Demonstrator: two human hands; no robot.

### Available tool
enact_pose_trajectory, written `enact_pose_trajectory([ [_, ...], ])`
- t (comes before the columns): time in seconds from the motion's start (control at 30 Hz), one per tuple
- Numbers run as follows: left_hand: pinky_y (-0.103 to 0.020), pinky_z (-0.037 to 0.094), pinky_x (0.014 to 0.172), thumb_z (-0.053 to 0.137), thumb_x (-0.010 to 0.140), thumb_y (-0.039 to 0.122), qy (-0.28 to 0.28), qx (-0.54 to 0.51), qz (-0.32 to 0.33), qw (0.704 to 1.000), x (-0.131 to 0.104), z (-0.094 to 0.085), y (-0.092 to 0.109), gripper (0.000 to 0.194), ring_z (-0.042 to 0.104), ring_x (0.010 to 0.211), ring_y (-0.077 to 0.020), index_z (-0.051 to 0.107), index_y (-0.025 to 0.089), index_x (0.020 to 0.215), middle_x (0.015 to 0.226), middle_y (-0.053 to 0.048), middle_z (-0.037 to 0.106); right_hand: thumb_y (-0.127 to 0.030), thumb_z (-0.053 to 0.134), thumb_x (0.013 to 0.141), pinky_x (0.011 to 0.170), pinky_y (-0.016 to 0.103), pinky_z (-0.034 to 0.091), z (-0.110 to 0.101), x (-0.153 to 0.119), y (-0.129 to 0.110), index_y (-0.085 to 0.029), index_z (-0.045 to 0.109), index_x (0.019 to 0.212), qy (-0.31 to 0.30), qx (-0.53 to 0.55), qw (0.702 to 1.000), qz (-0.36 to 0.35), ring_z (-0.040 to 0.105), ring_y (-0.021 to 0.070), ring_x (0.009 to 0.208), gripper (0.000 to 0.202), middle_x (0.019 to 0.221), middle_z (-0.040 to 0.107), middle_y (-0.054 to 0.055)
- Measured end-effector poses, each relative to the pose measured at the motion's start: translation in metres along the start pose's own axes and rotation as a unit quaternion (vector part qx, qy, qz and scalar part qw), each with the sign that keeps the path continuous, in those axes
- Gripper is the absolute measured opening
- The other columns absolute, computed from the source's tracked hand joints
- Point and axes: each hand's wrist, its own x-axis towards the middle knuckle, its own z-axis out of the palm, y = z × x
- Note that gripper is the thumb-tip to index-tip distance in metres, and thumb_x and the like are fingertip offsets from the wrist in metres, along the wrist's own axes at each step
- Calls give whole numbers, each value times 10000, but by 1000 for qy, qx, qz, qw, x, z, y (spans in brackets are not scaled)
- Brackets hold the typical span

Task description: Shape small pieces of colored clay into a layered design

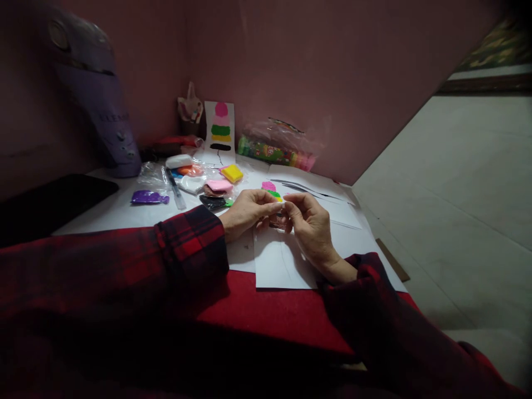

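Observation:
My left hand [252, 210] and my right hand [310, 224] meet over a white paper sheet [276, 263]. Between the pinched thumbs and fingers of both hands is a small white bit of modelling clay [283, 203]. On the paper just behind and under the fingers, flattened patches of pink clay [269, 185], green, yellow and brown are partly hidden by my hands. A thin drawn line runs down the sheet. Left of my left hand lie clay packets: a pink one [219, 186], a black one [213, 202] and a yellow one [231, 173].
A picture card [220, 152] with coloured clay bands leans on the wall. Behind sit a plastic-wrapped tube set [274, 152] and a tall purple bottle [97, 105]. A purple clay packet [150, 197], a pen [176, 189] and dark curved strips [305, 189] lie on the papers.

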Motion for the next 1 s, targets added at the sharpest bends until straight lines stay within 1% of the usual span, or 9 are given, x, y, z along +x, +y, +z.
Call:
enact_pose_trajectory([
  [0.13, -171, 294, 391, 663, 839, 132, 64, -13, 10, 998, 0, 3, 3, 209, 431, 374, -47, 575, 120, 650, 485, 27, 553, -260, 623, 890, 509, 260, 464, 0, 2, 2, -196, 623, 835, 27, -7, 1000, 7, 561, 104, 538, 84, 703, 628, -23],
  [0.27, -167, 311, 386, 671, 820, 106, 124, -44, 19, 991, 1, 3, 3, 194, 448, 381, -44, 565, 120, 658, 530, 18, 588, -269, 653, 863, 502, 249, 443, -2, 5, 6, -190, 653, 817, 51, -13, 998, 16, 562, 106, 555, 91, 714, 645, -13],
  [0.33, -175, 330, 385, 696, 802, 122, 107, -54, 15, 993, 0, 3, 3, 153, 462, 384, -55, 584, 119, 697, 533, 17, 596, -282, 670, 850, 499, 245, 439, -3, 6, 7, -191, 671, 818, 56, -13, 998, 18, 575, 118, 591, 97, 733, 657, -3],
  [0.4, -181, 336, 386, 740, 771, 162, 63, -58, 2, 996, 0, 3, 2, 132, 475, 386, -67, 617, 113, 764, 525, 20, 596, -285, 678, 845, 497, 246, 440, -3, 6, 6, -194, 684, 822, 51, -6, 999, 17, 583, 128, 613, 94, 736, 661, 2],
  [0.47, -180, 331, 392, 776, 744, 212, 20, -55, -7, 998, -1, 3, 1, 186, 483, 392, -69, 648, 104, 825, 531, 17, 606, -272, 676, 847, 501, 251, 445, -2, 6, 5, -199, 689, 828, 36, 5, 999, 13, 578, 130, 606, 77, 721, 657, -2],
  [0.57, -180, 323, 405, 777, 746, 269, -9, -32, -10, 999, -2, 3, 0, 215, 483, 407, -61, 669, 90, 797, 550, 2, 617, -257, 653, 870, 503, 257, 453, -1, 4, 3, -203, 686, 841, 11, 7, 1000, 2, 558, 121, 571, 70, 705, 645, -10],
  [0.73, -187, 323, 419, 757, 758, 306, 7, -3, 9, 1000, -2, 0, -1, 231, 477, 431, -62, 659, 99, 728, 550, 4, 598, -308, 591, 929, 487, 265, 469, -1, 1, 4, -213, 661, 916, -12, -1, 1000, -23, 558, 121, 543, 119, 706, 624, -14],
  [0.87, -189, 333, 429, 783, 729, 308, 31, -7, 13, 999, -1, -1, -2, 241, 483, 441, -68, 644, 112, 713, 543, 10, 588, -290, 692, 860, 558, 279, 510, -1, 0, 2, -222, 638, 953, -31, -47, 997, -50, 633, 151, 681, 128, 823, 667, 6],
  [1.0, -190, 329, 418, 805, 701, 309, 23, -33, 16, 999, -1, -2, -3, 262, 470, 423, -66, 627, 118, 683, 529, 13, 582, -256, 702, 846, 602, 303, 520, -2, -1, -4, -217, 626, 967, -44, -110, 990, -76, 642, 165, 697, 148, 795, 666, 3],
])
